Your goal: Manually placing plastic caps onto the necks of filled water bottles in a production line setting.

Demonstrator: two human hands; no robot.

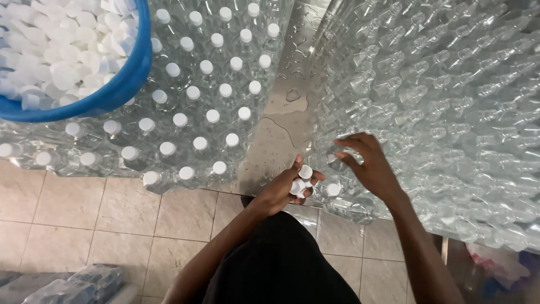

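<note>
Left hand (284,190) grip pinching several white caps (301,181), right hand (368,163) spread over open bottles (439,101)

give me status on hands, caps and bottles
Left hand cupping white caps. Right hand fingers on an uncapped bottle. Capped bottles left, blue cap tub resting on them.

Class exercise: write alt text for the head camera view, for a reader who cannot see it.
A person's left hand holds several white caps while the right hand reaches among uncapped clear bottles on a wet metal table. Capped bottles and a blue tub of caps stand to the left.
</note>
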